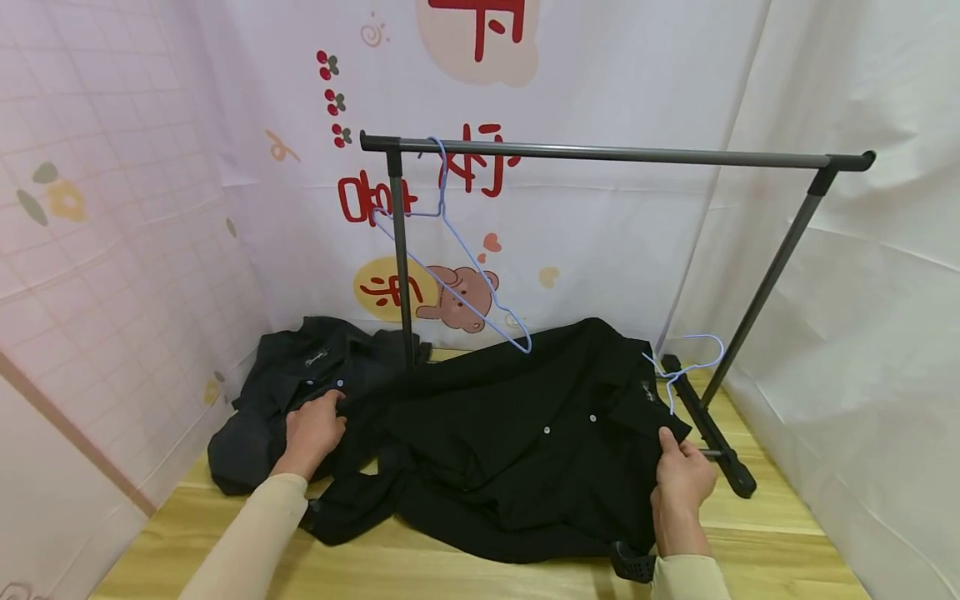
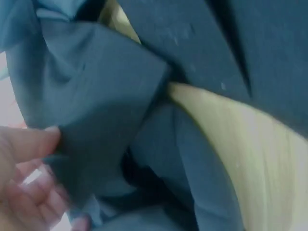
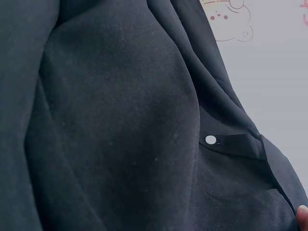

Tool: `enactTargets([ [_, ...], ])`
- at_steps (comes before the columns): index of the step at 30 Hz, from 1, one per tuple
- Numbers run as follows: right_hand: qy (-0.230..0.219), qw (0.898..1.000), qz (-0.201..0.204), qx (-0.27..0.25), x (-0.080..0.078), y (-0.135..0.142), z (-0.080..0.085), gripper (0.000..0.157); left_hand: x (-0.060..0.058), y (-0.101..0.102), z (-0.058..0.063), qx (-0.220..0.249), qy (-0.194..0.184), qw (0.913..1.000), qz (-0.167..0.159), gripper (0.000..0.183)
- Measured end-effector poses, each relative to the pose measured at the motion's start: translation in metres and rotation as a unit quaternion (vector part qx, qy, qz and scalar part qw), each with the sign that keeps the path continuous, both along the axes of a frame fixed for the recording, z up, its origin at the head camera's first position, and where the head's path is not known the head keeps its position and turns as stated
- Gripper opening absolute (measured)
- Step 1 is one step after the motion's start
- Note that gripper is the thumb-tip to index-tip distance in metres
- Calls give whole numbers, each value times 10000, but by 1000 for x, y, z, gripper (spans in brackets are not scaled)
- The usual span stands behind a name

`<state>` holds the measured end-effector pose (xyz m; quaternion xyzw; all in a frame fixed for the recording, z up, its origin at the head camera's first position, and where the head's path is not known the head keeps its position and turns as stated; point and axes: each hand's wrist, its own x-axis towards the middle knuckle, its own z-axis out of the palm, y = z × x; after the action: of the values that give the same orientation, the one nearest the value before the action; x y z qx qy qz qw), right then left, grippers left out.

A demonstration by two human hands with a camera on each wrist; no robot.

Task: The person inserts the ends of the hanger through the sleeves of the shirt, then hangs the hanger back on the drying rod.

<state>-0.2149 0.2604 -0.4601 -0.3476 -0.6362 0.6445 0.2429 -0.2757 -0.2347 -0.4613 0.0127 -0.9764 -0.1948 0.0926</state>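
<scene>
Pinching black button-up shirt (image 1: 510,442), lower centre, by collar (image 1: 636,414) with right hand (image 1: 682,479); resting left hand (image 1: 315,429) on charcoal shirt (image 1: 298,367), cannot tell whether gripping; risking dislodging blue wire hanger (image 1: 671,377) by overtugging.

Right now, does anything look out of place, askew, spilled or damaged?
The blue hanger on the rail looks askew: its lower bar slopes steeply down to the right, though the viewing angle may exaggerate that. The dark clothing at the left lies in a rumpled heap. I see no spill or damage.
</scene>
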Motion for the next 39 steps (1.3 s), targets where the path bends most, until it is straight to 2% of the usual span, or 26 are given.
enactTargets([
  [3,3,10000,-11,-12,-1,-1,0,47,-4,-5,3,303,693,9969,219,23],
  [7,-15,10000,-3,-38,-1,-1,-1,46,-14,-7,10,784,1745,9804,472,13],
  [10,-27,10000,3,-21,0,-3,-1,44,-18,-7,11,626,1956,9776,454,14],
  [13,-42,10000,20,31,0,-4,-2,45,-18,-4,4,340,1973,9796,167,19],
  [16,-20,10000,19,79,-1,-4,-2,46,-16,4,-3,280,1741,9830,-507,25],
  [19,24,10000,-24,81,-1,-4,-2,46,-14,16,-7,422,800,9851,-1463,36],
  [22,26,10000,-53,49,0,-4,-4,43,-13,24,-13,627,-154,9734,-2198,43],
  [24,8,10000,-58,57,1,-5,-6,41,-11,27,-17,869,-475,9695,-2243,39],
  [26,-52,9999,-48,91,2,-6,-8,40,-9,28,-18,1175,-562,9691,-2096,29],
  [30,-135,9997,-51,179,4,-7,-10,39,-6,30,-8,2121,-501,9671,-1317,20],
  [31,-139,9997,-44,175,4,-6,-11,38,-6,31,-2,2434,-464,9623,-1124,19],
  [33,-129,9998,-55,168,5,-6,-11,39,-8,32,11,3173,-347,9448,-740,18],
  [35,-107,9998,-50,134,5,-6,-11,39,-10,31,26,3951,-232,9173,-438,21],
  [36,-90,9999,-45,108,5,-6,-11,39,-10,31,33,4298,-185,9020,-376,22],
  [37,-87,9999,-47,89,5,-6,-10,39,-11,29,39,4535,-164,8905,-335,22],
  [38,-87,9999,-58,84,5,-6,-10,39,-13,27,46,4715,-138,8813,-298,21],
  [39,-86,9999,-65,76,6,-6,-10,38,-14,24,51,4810,-103,8764,-239,21],
])
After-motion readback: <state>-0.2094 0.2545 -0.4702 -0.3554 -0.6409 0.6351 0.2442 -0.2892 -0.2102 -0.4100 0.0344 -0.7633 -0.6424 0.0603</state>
